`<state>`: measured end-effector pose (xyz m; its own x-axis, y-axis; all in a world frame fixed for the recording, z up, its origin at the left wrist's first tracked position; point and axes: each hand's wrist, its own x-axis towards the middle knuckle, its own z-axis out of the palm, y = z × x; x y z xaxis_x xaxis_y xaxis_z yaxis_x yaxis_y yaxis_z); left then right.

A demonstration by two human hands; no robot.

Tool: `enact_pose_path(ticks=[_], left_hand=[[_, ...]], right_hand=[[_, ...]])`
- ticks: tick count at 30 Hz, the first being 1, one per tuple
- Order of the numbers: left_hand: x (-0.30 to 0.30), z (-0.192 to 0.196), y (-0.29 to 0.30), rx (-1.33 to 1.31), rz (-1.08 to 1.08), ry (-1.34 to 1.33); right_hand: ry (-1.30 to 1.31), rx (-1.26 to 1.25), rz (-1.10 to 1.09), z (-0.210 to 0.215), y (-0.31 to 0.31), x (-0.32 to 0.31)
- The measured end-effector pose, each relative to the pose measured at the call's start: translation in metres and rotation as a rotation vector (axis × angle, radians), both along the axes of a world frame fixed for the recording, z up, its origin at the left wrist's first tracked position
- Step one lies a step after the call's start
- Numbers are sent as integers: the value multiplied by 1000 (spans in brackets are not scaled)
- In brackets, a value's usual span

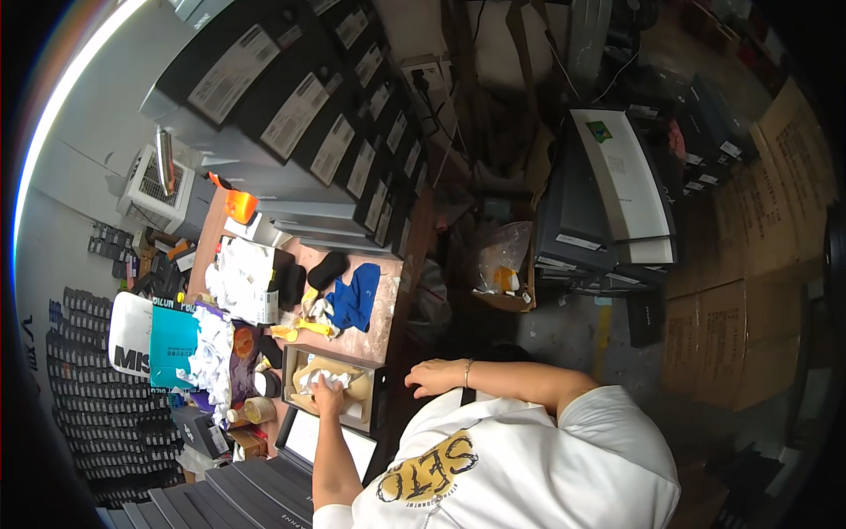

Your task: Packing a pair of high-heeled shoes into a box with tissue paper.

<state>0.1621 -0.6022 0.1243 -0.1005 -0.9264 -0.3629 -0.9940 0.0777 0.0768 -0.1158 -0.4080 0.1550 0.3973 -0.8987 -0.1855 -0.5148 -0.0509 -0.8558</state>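
My left hand (327, 396) reaches down into an open dark box (377, 398) on the workbench. Its fingers are closed on crumpled white paper (335, 377). Around the paper lies a tan lining or item (354, 408); whether it is wrapping paper or a shoe I cannot tell. To the right of the box, my right hand (430, 377) hangs apart from it, fingers loosely stretched and holding nothing visible. A bracelet circles that wrist. Below the box a white-lined lid (352, 450) lies tilted, partly behind my left forearm.
Stacked dark shoeboxes (308, 115) rise behind the bench. On the bench top (370, 342) lie a blue cloth (356, 297), a black pad (328, 271) and yellow scraps. White crumpled paper (211, 348) piles at left. More boxes (573, 212) and cartons (731, 326) stand right.
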Motion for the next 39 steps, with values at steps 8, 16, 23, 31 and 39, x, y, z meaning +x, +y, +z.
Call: enact_pose_path(ticks=[8, 16, 23, 31, 39], left_hand=[[-29, -1, 4, -138, -40, -128], [0, -6, -10, -229, 67, 267], [-20, -15, 6, 66, 101, -81], [-38, -16, 27, 80, 186, -87], [-20, -40, 14, 104, 131, -103]], right_hand=[[83, 148, -70, 1, 29, -74], [65, 184, -82, -5, 49, -99], [55, 200, -78, -8, 45, -107], [45, 238, -40, -16, 45, -118], [41, 310, -57, -129, 82, -158]])
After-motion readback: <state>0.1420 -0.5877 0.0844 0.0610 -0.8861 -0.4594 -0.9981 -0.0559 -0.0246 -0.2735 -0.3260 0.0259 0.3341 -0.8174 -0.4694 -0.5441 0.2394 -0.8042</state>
